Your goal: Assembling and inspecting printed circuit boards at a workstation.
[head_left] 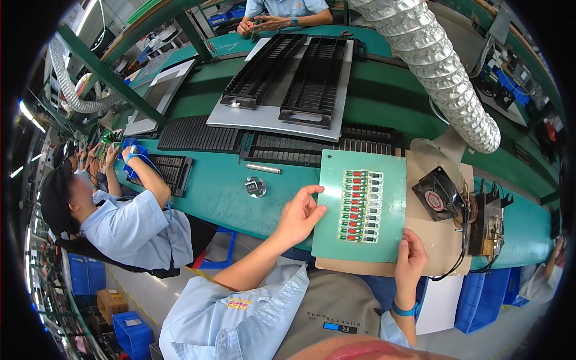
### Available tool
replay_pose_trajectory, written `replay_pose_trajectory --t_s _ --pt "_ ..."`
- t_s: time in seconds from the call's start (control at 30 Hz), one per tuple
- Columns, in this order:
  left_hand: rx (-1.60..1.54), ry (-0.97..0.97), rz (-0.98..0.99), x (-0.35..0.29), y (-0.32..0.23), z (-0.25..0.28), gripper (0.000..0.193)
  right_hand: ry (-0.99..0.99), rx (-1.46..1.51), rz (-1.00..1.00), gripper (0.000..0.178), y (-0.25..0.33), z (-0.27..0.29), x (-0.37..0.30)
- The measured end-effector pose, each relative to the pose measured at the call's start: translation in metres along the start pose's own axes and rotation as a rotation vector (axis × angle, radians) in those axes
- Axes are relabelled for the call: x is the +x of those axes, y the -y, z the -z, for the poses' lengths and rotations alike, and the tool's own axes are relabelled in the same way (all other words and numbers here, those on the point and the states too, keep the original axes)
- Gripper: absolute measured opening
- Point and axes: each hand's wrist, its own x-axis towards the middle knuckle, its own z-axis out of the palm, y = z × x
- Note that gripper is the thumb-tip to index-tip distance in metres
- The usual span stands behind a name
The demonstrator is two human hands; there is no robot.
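A flat light-green board (330, 240) is in front of me, lying over a piece of brown cardboard. Set in its middle is a panel of small circuit boards (362, 207), with a column of red parts beside a column of black ones. My left hand (300, 215) grips the green board's left edge, thumb and forefinger at the rim, other fingers curled. At the lower right edge, my right hand (410, 259) holds the same board with bent fingers; a blue band circles that wrist.
Right of the board are a small black fan (438, 195), a silver duct (441, 72) and a metal fixture (487, 225). Black slotted racks (315, 84) lie beyond on a grey panel. A small metal round piece (255, 186) sits left. A co-worker (135, 222) sits at left, another opposite.
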Motion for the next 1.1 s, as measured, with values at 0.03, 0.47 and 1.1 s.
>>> replay_pose_trajectory --t_s 0.03,0.47,1.1 --pt "0.009 -0.019 0.007 0.0 -0.003 -0.001 0.042 -0.004 0.001 0.001 0.029 0.001 -0.001 0.001" --pt "0.145 0.024 0.027 0.005 0.005 0.005 0.052 0.052 -0.063 0.045 0.031 0.007 -0.004 0.017" --pt "0.322 0.183 0.11 0.006 -0.022 0.01 0.055 0.068 -0.106 -0.02 0.034 0.015 -0.013 0.033"
